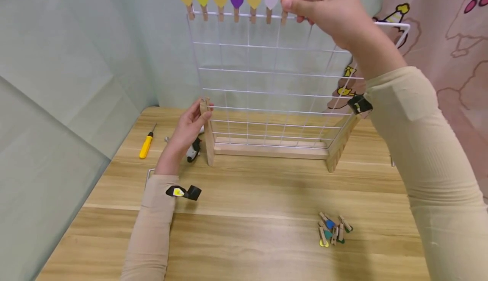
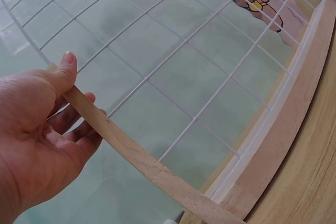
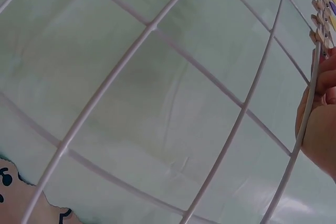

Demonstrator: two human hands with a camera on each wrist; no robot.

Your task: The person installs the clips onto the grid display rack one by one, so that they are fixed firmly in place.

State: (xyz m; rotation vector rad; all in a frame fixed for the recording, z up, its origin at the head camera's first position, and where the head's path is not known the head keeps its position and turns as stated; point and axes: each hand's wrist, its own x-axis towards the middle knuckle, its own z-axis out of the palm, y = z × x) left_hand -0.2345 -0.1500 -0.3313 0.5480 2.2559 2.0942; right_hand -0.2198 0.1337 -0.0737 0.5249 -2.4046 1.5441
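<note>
A white wire grid point(image 1: 248, 69) stands upright in a wooden base point(image 1: 267, 149). Along its top wire sits a row of small wooden clothespins with heart tops, such as a purple-heart clothespin point(image 1: 237, 3) and a white-heart clothespin point(image 1: 271, 3). At the right end of that row my right hand point(image 1: 328, 9) pinches another clothespin point(image 1: 284, 18) on the top wire; the fingers cover its upper part. My left hand point(image 1: 187, 126) grips the upper end of the left wooden upright point(image 2: 131, 148), thumb on one side and fingers on the other.
Several loose clothespins point(image 1: 334, 230) lie in a pile at the front right of the table point(image 1: 244, 230). A yellow-handled screwdriver point(image 1: 146, 145) lies at the left. Behind my left hand is a partly hidden black-and-white tool point(image 1: 193, 150). A pink patterned curtain point(image 1: 450, 60) hangs at the right.
</note>
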